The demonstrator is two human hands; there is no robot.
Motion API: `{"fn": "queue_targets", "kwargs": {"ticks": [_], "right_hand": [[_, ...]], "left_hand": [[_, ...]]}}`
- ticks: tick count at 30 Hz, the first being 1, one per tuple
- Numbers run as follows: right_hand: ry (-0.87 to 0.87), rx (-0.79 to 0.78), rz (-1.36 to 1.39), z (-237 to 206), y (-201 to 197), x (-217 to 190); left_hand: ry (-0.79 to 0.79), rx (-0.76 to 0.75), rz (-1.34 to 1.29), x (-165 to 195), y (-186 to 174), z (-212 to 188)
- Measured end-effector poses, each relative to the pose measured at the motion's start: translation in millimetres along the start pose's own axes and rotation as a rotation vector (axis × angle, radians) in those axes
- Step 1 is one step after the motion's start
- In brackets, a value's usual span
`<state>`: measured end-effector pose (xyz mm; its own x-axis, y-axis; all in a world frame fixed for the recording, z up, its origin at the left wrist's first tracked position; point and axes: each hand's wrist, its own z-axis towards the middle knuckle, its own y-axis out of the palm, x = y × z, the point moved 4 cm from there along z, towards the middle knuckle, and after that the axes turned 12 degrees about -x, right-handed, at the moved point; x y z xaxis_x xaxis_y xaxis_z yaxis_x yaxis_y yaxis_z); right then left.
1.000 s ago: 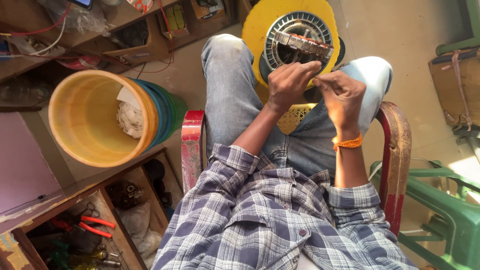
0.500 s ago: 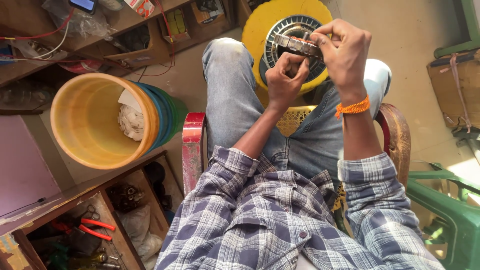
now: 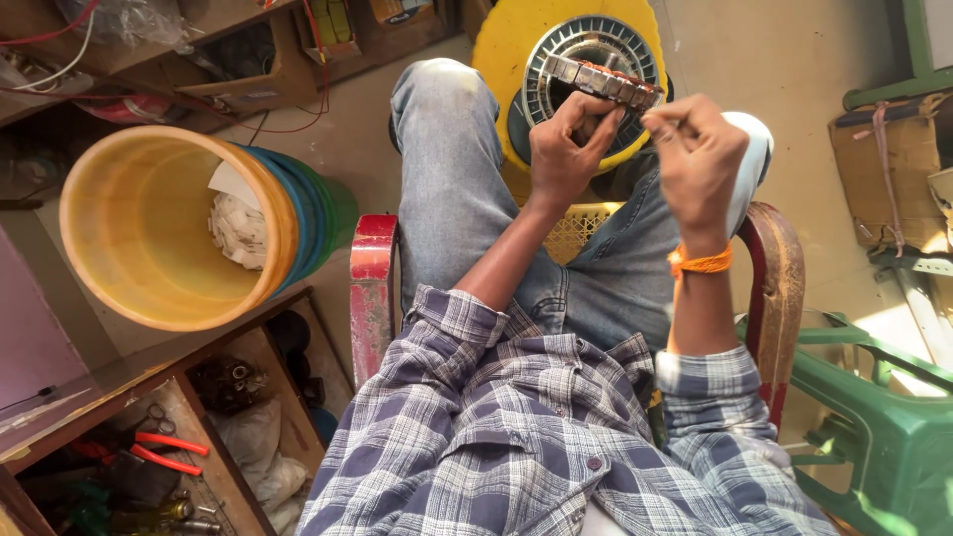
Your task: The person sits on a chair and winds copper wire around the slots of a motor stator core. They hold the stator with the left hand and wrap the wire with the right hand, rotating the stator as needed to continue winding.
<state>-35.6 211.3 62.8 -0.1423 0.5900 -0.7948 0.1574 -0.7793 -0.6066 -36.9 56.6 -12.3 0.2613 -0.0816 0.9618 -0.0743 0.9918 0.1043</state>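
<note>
Metal laminations, grey and finely ribbed, make up the ring-shaped motor stator (image 3: 596,74) that sits at about 12 o'clock in the view, above the person's knees, with a stack of flat steel edges showing along its near rim. It rests against a round yellow plastic stool seat (image 3: 496,60) on the floor beyond the legs. The left hand (image 3: 568,149) is curled tight on the near rim of the stator, fingers folded over the metal and thumb pressed up against it. The right hand (image 3: 695,149), at about 1 o'clock and just beside the left, has its fingertips pinched together near the stator's right edge; whatever it pinches is too thin to make out. An orange thread band (image 3: 700,262) circles the right wrist. Both forearms come out of a checked, soft cotton shirt (image 3: 536,417) in grey and blue, over faded denim jeans (image 3: 447,179). The person sits on a chair with a woven yellow seat (image 3: 576,230) and worn red-painted arms (image 3: 372,278). At 9 o'clock lies a nest of smooth plastic buckets (image 3: 169,228) on their side, the inner one yellow, with crumpled paper inside. At 7 o'clock, orange-handled pliers (image 3: 164,452) lie in a wooden shelf compartment. A green plastic chair (image 3: 884,427) stands at 4 o'clock.
</note>
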Motion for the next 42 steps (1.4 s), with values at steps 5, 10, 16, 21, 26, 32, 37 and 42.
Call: {"fn": "queue_targets", "kwargs": {"ticks": [5, 10, 16, 21, 26, 32, 37, 42], "right_hand": [[-0.164, 0.005, 0.055, -12, 22, 1], [-0.123, -0.024, 0.137, -25, 24, -1], [-0.150, 0.029, -0.021, -15, -3, -27], [-0.157, 0.066, -0.070, 26, -8, -41], [-0.155, 0.009, -0.018, 70, 9, -29], [-0.039, -0.001, 0.218, 60, -3, -1], [0.004, 0.018, 0.110, 13, -11, 3], [-0.056, 0.002, 0.057, -7, 7, -2]], "left_hand": [[0.287, 0.009, 0.287, 23, -4, -5], [0.482, -0.090, 0.540, 33, -9, -2], [0.215, 0.015, 0.220, 12, -10, -2], [0.066, 0.085, 0.097, 0, -8, 0], [-0.025, 0.097, -0.031, -2, -5, 1], [-0.074, 0.075, -0.081, -3, -3, 2], [-0.084, 0.043, -0.095, -6, 1, -1], [-0.041, 0.028, -0.067, -1, -2, -2]]}}
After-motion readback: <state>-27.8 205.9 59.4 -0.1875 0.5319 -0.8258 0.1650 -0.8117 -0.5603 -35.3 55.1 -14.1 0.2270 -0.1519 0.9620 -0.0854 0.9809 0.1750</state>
